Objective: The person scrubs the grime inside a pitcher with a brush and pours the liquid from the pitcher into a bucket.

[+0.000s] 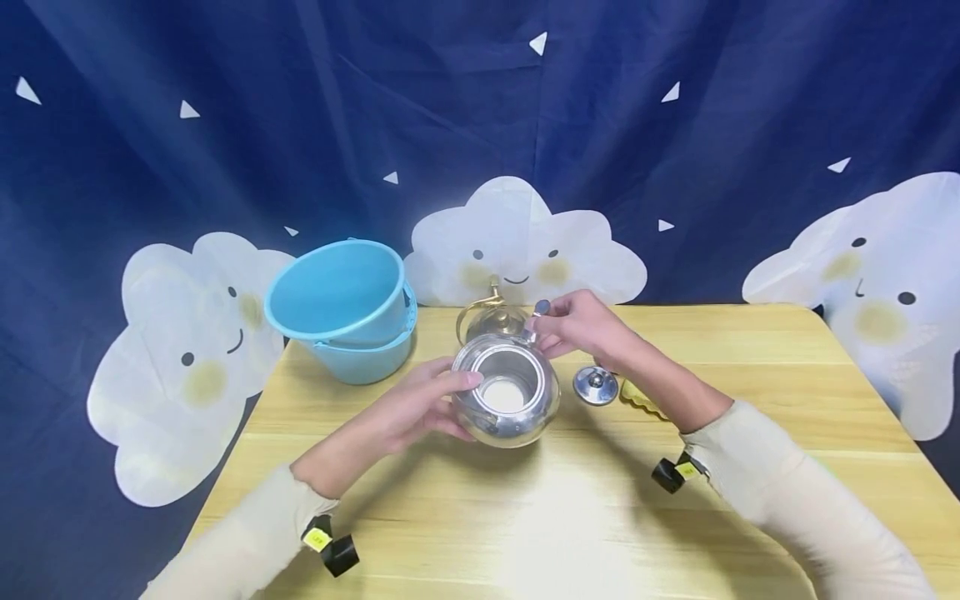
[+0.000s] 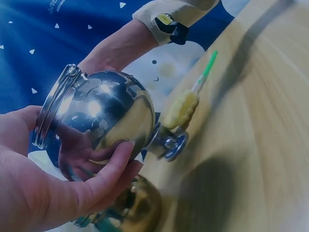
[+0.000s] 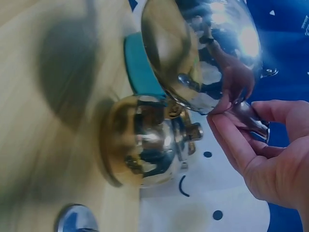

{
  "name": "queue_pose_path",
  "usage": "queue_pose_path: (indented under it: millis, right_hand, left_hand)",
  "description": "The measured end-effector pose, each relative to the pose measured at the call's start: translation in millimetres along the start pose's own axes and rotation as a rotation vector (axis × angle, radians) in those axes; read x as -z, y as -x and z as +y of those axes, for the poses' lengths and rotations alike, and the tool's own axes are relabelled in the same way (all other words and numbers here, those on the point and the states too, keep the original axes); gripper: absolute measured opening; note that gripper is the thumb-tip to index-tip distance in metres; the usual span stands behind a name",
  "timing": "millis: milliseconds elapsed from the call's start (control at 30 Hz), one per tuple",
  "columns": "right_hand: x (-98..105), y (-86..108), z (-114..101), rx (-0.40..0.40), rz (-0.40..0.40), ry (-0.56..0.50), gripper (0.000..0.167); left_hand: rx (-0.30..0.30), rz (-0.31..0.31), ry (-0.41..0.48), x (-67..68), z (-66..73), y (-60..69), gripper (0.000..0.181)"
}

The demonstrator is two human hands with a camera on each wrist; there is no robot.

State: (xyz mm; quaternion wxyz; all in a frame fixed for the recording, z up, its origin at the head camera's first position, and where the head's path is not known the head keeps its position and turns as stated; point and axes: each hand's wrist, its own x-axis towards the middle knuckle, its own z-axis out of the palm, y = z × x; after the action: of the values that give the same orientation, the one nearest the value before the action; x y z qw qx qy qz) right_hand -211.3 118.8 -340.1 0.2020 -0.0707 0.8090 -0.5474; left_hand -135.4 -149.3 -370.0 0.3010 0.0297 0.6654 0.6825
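A shiny silver teapot (image 1: pixel 516 427) without its lid is held above the table, its round opening facing the head camera. My left hand (image 1: pixel 423 400) grips its left side, thumb by the rim and fingers under the body. With my right hand (image 1: pixel 573 325) I pinch the spout at the back; in the right wrist view the fingers (image 3: pixel 239 140) are around the spout (image 3: pixel 251 121). The silver lid (image 1: pixel 596 385) lies on the table to the right. Behind the held pot stands a gold-toned teapot (image 3: pixel 142 140) with its lid on.
Two nested blue buckets (image 1: pixel 360 354) stand at the table's back left, the upper one tilted. A yellow sponge brush (image 2: pixel 182 110) with a green-tipped handle lies beside the lid, partly under my right forearm in the head view. A dark blue curtain (image 1: pixel 480 100) hangs behind the table (image 1: pixel 420 533).
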Motion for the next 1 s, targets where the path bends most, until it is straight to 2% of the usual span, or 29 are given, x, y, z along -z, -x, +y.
queue_pose_path:
  millis: [133,233,433,667,833,1000]
  right_hand:
    - [1.4,-5.3,-15.5,-0.018,0.019,0.029,0.022]
    - [2.0,-9.1,-28.3,-0.003,0.022,0.034,0.02]
    - [-0.2,-16.9,-57.1,0.092,0.042,0.072,0.025]
    - [-3.3,-24.9,-87.4,0.182,0.089,0.141,0.025]
    - [-6.1,-34.7,-101.0,0.234,0.053,0.157,0.024]
    - [-7.5,-45.1,-110.1,0.298,0.015,0.113,0.021]
  left_hand:
    - [0.001,0.033,-0.017,6.3,12.4,3.9,0.077]
    - [-0.008,0.061,-0.042,11.6,22.6,6.7,0.077]
    - [-0.063,0.078,-0.084,25.5,42.3,10.9,0.073]
    - [-0.103,0.136,-0.113,42.4,63.0,15.3,0.085]
    - [-0.128,0.178,-0.149,55.8,71.2,17.3,0.083]
    - [-0.154,0.233,-0.183,70.6,80.5,19.3,0.076]
